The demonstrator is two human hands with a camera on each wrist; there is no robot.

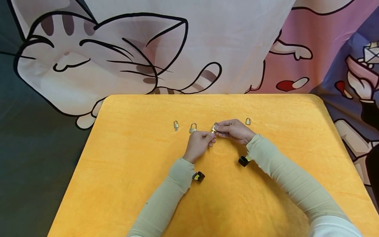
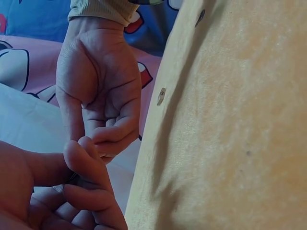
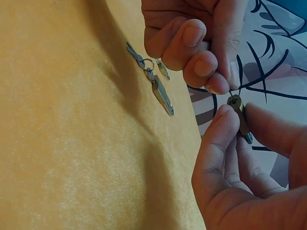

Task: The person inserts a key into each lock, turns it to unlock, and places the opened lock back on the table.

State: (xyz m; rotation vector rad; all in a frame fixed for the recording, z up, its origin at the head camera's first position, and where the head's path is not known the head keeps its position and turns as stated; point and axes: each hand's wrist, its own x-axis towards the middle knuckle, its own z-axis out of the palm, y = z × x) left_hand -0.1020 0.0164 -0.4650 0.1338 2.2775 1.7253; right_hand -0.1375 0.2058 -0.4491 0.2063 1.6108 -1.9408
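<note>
My right hand (image 1: 235, 130) holds a small brass padlock (image 1: 214, 128) by its body, shackle pointing up and away. In the right wrist view that padlock (image 3: 240, 112) sits between thumb and fingers, its keyhole end facing my left hand (image 3: 204, 48). Thumb and index finger of my left hand (image 1: 199, 144) pinch a small key (image 3: 232, 92), mostly hidden, its thin metal at the keyhole end. How far in the key sits cannot be told. Both hands (image 2: 103, 86) nearly meet in the left wrist view, where fingers hide the padlock.
On the yellow table (image 1: 133, 184) lie a larger padlock (image 1: 193, 128) beside my left hand, a small padlock (image 1: 176, 125) farther left, and another (image 1: 248, 121) beyond my right hand. A ring with keys (image 3: 136, 56) hangs off the larger one. Behind the table's far edge is a cartoon-printed cloth (image 1: 237, 49).
</note>
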